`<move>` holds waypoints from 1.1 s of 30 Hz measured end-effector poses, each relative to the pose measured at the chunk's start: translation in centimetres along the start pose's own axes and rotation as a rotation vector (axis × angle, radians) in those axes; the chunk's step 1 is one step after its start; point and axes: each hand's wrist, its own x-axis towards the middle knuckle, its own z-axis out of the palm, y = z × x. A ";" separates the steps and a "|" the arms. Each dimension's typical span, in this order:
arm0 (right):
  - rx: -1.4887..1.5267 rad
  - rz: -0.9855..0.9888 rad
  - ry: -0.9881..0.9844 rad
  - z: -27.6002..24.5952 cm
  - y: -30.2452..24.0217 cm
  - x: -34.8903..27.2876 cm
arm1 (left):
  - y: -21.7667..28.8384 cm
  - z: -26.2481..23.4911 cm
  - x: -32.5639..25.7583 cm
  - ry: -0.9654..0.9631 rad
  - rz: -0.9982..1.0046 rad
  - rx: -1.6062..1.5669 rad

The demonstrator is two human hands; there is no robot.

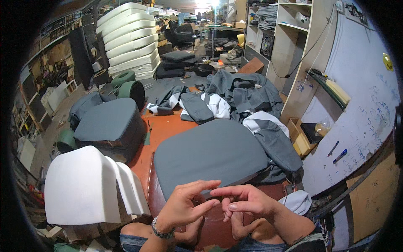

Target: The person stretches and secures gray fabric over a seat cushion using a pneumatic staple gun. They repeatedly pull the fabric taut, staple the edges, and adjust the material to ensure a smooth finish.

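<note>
My left hand (pixel 191 201) is raised in front of my crossed legs, a metal-banded watch (pixel 161 229) on its wrist. Its fingers curve with a gap between thumb and fingertips, and nothing shows between them. Facing it, my right hand (pixel 249 200) points its index finger to the left, thumb apart below, also with nothing visible in it. The fingertips of the two hands come close together. Just beyond them lies a large grey fabric-covered seat cushion (pixel 210 153) on a red-brown surface (pixel 161 130). Bare toes show behind the right hand.
White foam pads (pixel 79 185) lean at the left, below a grey upholstered piece (pixel 107 119). Grey and white fabric covers (pixel 243 94) are heaped beyond the cushion. Tall white foam blocks (pixel 130 40) are stacked behind. At right stand shelves (pixel 294 17) and a wooden box (pixel 299 134).
</note>
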 end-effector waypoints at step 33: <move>0.572 -0.308 0.230 0.5 0.2 -0.6 | 3.3 -7.1 -4.3 0.413 0.068 0.036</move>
